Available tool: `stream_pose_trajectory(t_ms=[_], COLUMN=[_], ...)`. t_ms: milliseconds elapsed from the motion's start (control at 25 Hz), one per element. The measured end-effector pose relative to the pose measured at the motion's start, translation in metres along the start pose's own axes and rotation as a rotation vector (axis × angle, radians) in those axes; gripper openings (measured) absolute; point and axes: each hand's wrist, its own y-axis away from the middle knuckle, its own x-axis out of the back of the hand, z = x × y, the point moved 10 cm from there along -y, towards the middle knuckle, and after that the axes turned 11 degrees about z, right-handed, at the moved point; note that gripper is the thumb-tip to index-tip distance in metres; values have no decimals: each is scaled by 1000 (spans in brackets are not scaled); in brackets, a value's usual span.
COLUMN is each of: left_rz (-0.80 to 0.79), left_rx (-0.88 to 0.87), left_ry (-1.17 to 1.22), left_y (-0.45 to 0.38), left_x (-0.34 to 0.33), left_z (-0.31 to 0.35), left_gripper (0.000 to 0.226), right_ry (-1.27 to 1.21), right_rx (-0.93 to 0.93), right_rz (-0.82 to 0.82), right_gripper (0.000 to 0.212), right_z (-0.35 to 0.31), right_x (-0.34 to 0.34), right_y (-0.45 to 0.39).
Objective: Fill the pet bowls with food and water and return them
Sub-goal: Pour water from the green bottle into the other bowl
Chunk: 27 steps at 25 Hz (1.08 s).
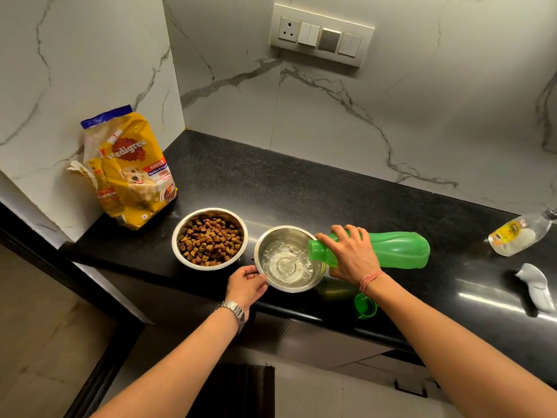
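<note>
Two steel pet bowls stand on the black counter [301, 188]. The left bowl [180, 233] is full of brown kibble. The right bowl [265, 241] holds clear water, and a stream runs into it from a green bottle [398, 248] tipped on its side. My right hand [349, 254] grips that bottle near its neck. My left hand [245, 286] holds the water bowl's near rim. The bottle's green cap [365, 306] lies on the counter's front edge.
A yellow dog food bag [132, 167] stands open at the counter's left end against the marble wall. A clear glass bottle [518, 235] lies at the right, with a crumpled white piece [535, 285] near it. A switch panel [321, 34] sits on the wall.
</note>
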Motion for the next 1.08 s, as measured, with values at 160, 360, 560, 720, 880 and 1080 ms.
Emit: stream_pose_trajectory(t_ms=[160,360,560,720,880,1080], left_rz=[-5,-8,-8,-8,-13,-15], left_rx=[7,8,9,7,12,10], left_ry=[2,-1,0,1,14,20], left_y=[-1,0,0,1,2,3], left_x=[0,1,1,0,-1,0], left_z=[0,0,0,0,1,1], left_gripper=[35,36,37,37,35,32], right_ry=[4,14,28,27,26,36], right_rx=[-1,8,12,11,8,13], right_rz=[2,-5,-15,-17,-10,-20], right_gripper=[77,81,83,83,83,84], right_z=[0,0,1,1,0,0], right_x=[2,2,1,1,2,1], right_y=[0,-1,-1,-1,0,0])
